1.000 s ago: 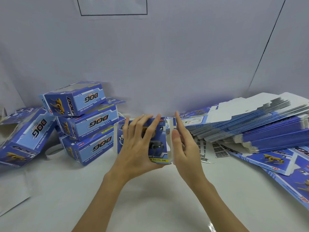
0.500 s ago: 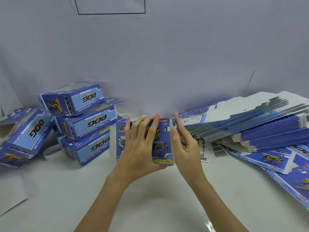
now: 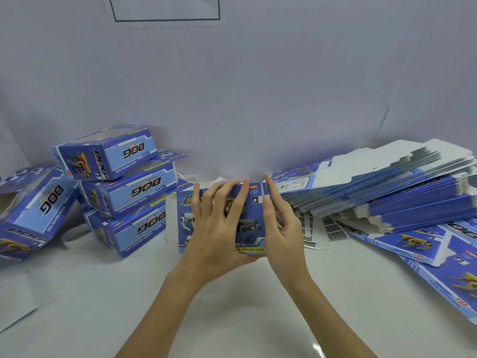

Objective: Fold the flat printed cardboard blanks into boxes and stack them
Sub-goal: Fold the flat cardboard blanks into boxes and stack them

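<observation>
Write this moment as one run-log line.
left hand holds box | right hand presses side | three-box stack left | flat blanks right

There's just the one camera, worn on the head, looking forward and down over the table toward the wall behind its far edge, close enough to reach everything.
</observation>
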`<act>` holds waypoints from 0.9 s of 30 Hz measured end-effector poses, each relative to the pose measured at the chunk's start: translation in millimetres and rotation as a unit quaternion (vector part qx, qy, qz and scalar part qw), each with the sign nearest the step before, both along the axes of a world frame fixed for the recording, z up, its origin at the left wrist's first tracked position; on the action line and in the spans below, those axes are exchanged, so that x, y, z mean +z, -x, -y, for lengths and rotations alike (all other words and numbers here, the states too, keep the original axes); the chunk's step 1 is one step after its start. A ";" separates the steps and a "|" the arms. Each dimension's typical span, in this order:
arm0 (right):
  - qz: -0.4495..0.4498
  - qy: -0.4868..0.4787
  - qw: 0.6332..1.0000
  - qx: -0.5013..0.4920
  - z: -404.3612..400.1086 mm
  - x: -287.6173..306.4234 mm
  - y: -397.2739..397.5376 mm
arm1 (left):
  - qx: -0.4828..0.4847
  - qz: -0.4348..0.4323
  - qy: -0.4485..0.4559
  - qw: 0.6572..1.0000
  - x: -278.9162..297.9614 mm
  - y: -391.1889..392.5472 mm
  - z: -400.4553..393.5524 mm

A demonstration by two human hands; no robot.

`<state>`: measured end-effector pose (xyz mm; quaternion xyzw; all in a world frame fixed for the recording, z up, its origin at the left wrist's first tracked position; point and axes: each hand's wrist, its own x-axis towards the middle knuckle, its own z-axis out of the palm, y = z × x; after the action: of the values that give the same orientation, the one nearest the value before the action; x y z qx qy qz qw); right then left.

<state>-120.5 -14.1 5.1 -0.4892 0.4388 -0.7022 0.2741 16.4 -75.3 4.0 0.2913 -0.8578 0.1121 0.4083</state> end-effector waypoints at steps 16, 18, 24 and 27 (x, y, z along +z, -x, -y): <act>-0.069 0.020 0.992 0.106 -7.4 17.1 22.3 | 0.008 -0.037 -0.034 0.999 21.8 -15.5 -1.8; -0.111 0.012 0.989 0.100 -7.6 15.8 18.0 | 0.008 -0.027 -0.039 0.999 25.1 -21.0 -1.3; -0.152 -0.012 0.984 0.093 -7.6 10.5 18.9 | 0.004 0.011 -0.050 0.999 28.2 -23.1 -5.3; -0.172 -0.018 0.979 0.103 -8.5 10.4 20.1 | -0.006 -0.001 -0.070 0.998 29.3 -24.6 -4.4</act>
<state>-140.6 -5.7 15.5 -0.6405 0.4393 -0.5671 0.2742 41.0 -71.0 33.3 0.3146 -0.8648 0.0491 0.3882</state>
